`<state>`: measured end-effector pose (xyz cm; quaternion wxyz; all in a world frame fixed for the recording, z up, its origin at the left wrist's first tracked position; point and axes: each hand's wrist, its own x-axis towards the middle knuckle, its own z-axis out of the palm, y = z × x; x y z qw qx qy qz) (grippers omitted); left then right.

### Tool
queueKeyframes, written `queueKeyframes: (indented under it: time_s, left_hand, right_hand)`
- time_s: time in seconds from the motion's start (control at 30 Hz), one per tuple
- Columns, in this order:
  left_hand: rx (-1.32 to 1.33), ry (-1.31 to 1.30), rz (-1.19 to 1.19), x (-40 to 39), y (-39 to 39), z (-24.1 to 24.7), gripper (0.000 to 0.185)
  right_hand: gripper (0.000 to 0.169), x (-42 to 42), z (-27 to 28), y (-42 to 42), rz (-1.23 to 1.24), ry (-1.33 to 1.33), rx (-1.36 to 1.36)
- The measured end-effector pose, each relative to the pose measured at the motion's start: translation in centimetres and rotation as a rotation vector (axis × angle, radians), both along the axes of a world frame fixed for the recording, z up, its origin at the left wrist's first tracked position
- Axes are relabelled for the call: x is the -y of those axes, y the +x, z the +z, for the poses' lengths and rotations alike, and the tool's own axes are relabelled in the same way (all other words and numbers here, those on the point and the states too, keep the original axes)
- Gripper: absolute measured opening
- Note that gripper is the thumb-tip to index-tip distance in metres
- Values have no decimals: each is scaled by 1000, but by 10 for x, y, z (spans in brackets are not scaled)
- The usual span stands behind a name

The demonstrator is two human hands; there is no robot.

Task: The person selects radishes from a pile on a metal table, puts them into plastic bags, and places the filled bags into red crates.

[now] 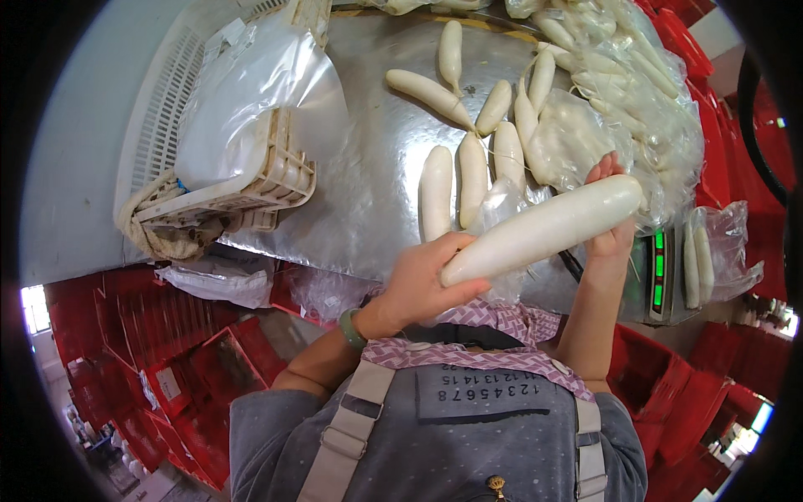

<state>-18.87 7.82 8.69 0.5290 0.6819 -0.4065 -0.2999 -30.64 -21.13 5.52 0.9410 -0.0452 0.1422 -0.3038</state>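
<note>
A large white daikon radish [542,232] lies slantwise across both hands, above the near edge of the metal table. My left hand [430,273] grips its lower left end, thumb and fingers on either side. My right hand [608,232] is under and behind its upper right end; the radish covers much of the palm, and the fingertips show beyond it. Several smaller daikon radishes [472,181] are spread on the table past my hands. A clear plastic bag [502,204] lies partly beneath the held radish. A pile of bagged radishes [633,106] stands at the right.
A white plastic crate [166,94] with a stack of clear plastic bags [251,100] and a cloth [160,229] on its rim stands at the left. A scale display [658,270] glows green at the right, beside two bagged radishes [697,263]. Red crates [219,364] surround the table.
</note>
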Motion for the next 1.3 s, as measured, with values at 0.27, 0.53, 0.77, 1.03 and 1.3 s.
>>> queueKeyframes:
  time_s: [0.27,0.53,0.77,1.03,1.3]
  left_hand:
    - [-20,-54,182,4,2,5,45]
    - [33,-93,296,10,2,16,50]
    - [-236,-22,216,15,16,1,39]
    - [-1213,-273,308,9,22,-30,50]
    - [-1836,-492,-73,-9,22,-58,64]
  right_hand:
    - [43,-49,13,18,74,62,-174]
    - [52,-75,-24,27,149,162,-539]
    - [49,-70,-19,15,69,-119,-624]
    - [30,-53,-18,-8,-140,-942,-836]
    - [32,-32,46,6,-294,-2166,-1067]
